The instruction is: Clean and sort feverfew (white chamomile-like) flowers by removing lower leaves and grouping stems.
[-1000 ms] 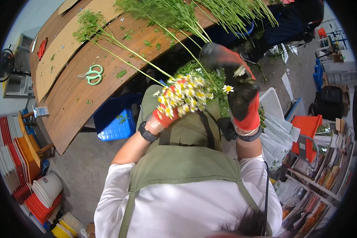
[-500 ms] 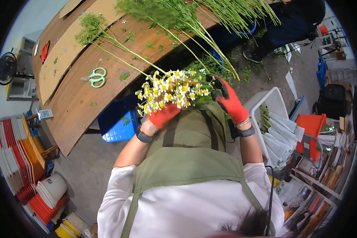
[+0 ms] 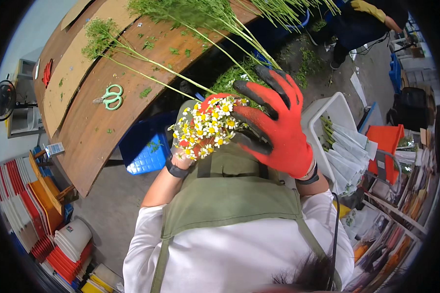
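Observation:
A bunch of white daisy-like flowers (image 3: 208,124) with yellow centres is held in front of my apron, its blooms turned up toward me. My left hand (image 3: 184,144), in a red and black work glove, is closed around the bunch; the blooms hide most of its fingers. My right hand (image 3: 286,124), gloved the same way, is raised at the right side of the flowers. Its fingers are spread and curved, with the lower fingertips near or against the blooms. Green-handled scissors (image 3: 113,97) lie on the wooden table (image 3: 90,141), beside long leafy green stems (image 3: 156,62).
A blue bin (image 3: 149,151) stands under the table edge. At my right a white tub (image 3: 312,115) holds paper-wrapped bundles (image 3: 344,158), with an orange crate (image 3: 384,144) beyond. Leaf scraps (image 3: 305,63) litter the floor. A co-worker's yellow-gloved hand (image 3: 369,10) shows at the far right.
My right hand has risen toward the camera and spread its fingers by the blooms. The bunch has tilted and shifted slightly left. A co-worker's gloved hand has come into view.

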{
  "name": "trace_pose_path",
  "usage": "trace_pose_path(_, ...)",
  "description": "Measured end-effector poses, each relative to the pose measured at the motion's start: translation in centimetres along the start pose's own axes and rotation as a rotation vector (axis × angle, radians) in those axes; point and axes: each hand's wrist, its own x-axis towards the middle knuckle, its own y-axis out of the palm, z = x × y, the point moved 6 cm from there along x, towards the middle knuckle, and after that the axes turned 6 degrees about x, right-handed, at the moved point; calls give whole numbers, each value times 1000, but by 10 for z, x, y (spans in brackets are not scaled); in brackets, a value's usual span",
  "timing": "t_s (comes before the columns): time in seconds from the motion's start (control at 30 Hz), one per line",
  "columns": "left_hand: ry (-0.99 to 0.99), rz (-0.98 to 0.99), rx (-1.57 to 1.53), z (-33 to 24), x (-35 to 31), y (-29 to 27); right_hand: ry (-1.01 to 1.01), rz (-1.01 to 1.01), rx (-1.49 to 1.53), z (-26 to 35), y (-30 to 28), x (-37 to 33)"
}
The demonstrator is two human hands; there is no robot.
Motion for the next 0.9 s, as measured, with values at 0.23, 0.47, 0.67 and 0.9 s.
trace_pose_path(0.23,-21,-48,261,-4,-7,-2,-17,31,47,0,8,2)
trace_pose_path(0.47,79,-22,670,-1,-7,-7,-118,97,453,-16,13,1)
trace_pose_path(0.67,513,129,1599,-26,17,27,193,-356,1215,-26,-7,-17)
trace_pose_path(0.9,590,199,1644,-15,13,26,291,-330,1007,-66,-8,-24)
